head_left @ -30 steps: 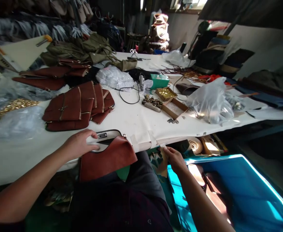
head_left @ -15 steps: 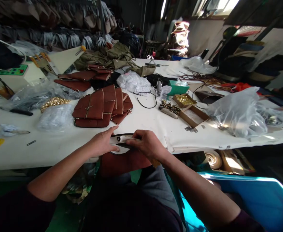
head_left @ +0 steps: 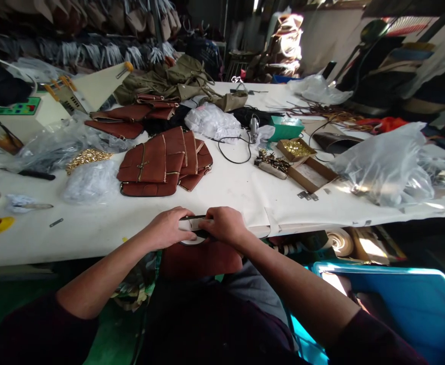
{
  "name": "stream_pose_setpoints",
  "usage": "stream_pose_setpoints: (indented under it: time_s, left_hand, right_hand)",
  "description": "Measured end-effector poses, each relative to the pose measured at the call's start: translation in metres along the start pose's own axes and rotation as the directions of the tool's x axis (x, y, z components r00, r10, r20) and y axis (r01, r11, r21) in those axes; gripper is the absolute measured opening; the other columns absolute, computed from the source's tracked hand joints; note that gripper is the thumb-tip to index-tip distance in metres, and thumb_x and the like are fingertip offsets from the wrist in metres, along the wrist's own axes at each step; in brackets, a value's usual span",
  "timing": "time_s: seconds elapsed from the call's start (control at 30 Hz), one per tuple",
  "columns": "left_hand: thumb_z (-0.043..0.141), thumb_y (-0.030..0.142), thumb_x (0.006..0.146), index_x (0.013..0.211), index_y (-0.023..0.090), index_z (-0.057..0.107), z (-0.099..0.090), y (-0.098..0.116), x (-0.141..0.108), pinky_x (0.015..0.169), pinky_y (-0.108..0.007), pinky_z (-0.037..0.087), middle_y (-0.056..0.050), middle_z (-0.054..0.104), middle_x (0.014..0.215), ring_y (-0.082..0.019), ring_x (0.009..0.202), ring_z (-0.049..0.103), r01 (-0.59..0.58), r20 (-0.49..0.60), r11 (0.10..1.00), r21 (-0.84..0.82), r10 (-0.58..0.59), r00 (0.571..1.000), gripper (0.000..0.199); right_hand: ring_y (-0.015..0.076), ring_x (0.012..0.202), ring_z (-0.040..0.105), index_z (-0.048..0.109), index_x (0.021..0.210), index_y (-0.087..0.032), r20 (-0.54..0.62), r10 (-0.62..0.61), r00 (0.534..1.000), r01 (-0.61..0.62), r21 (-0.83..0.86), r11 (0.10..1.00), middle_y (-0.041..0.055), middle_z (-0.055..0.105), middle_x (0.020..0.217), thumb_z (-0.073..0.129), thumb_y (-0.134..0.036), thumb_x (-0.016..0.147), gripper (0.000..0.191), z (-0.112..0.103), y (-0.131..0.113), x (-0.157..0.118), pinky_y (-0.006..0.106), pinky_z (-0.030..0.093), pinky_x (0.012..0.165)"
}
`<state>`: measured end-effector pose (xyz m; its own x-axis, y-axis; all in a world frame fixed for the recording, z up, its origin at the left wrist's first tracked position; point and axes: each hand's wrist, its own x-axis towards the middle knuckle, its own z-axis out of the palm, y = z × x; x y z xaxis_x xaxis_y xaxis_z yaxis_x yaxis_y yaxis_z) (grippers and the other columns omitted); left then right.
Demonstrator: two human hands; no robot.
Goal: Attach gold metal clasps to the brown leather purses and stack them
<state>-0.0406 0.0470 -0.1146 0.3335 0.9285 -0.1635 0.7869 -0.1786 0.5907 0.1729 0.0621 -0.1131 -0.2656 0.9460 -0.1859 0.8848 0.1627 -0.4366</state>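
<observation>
Through the head camera I now have both hands together at the mouth of the brown bag (head_left: 203, 259), which hangs at the near edge of the bench (head_left: 230, 187), just above the lap. A second ago my right hand (head_left: 225, 223) was out by the bench edge, at a pale strip of tape; it has since come across to the bag, and it sits a little closer to my left hand (head_left: 171, 226) than half a second ago. To my judgement, the work has passed from fetching the strip to settling something on the pale inner band (head_left: 192, 223). My left grip is closed on the rim, fingers above and thumb below the band's near end; my right grip is closed on the rim too, its thumb tip against the band. What I can't make out is whether the strip lies under that thumb, since the hand covers the spot. The dark slot with a metal plate that showed earlier is now mostly hidden, the far fingers are lost behind the rim, and the bag's lower part fades into shadow over the dark clothing.
</observation>
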Motion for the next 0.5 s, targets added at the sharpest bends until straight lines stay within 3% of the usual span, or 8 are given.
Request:
stream_pose_setpoints:
  time_s: [0.13, 0.27, 0.5]
  left_hand:
    - [0.070, 0.049, 0.087, 0.105, 0.025, 0.075, 0.006, 0.002, 0.000, 0.081, -0.032, 0.047, -0.004, 0.078, 0.108, -0.027, 0.099, 0.071, 0.017, -0.004, 0.999, 0.050, -0.017, 1.000, 0.030]
    - [0.069, 0.057, 0.086, 0.097, 0.029, 0.076, 0.005, 0.005, 0.008, 0.067, -0.032, 0.039, -0.002, 0.079, 0.092, -0.027, 0.084, 0.071, 0.069, 0.030, 0.972, 0.225, -0.078, 0.997, 0.031]
    - [0.067, 0.046, 0.088, 0.101, 0.028, 0.073, 0.005, 0.008, 0.017, 0.065, -0.032, 0.037, -0.003, 0.079, 0.092, -0.026, 0.082, 0.071, 0.030, 0.102, 0.948, 0.316, -0.066, 0.993, 0.024]
  right_hand:
    - [0.0231, 0.079, 0.067, 0.081, 0.091, -0.028, 0.023, 0.029, 0.999, -0.030, 0.027, 0.999, 0.0046, 0.079, 0.086, 0.071, -0.055, 0.088, 0.029, 0.011, 0.004, -0.002, 0.031, 0.032, 0.062]
    - [0.0244, 0.080, 0.068, 0.081, 0.092, -0.028, 0.045, 0.026, 0.999, -0.027, 0.027, 0.999, 0.0054, 0.079, 0.087, 0.071, -0.058, 0.087, 0.032, 0.012, 0.006, -0.004, 0.032, 0.034, 0.063]
    - [0.0228, 0.083, 0.070, 0.082, 0.094, -0.029, 0.090, -0.049, 0.995, 0.049, -0.004, 0.999, 0.0034, 0.080, 0.090, 0.064, -0.047, 0.092, 0.026, 0.004, 0.015, -0.008, 0.031, 0.036, 0.066]
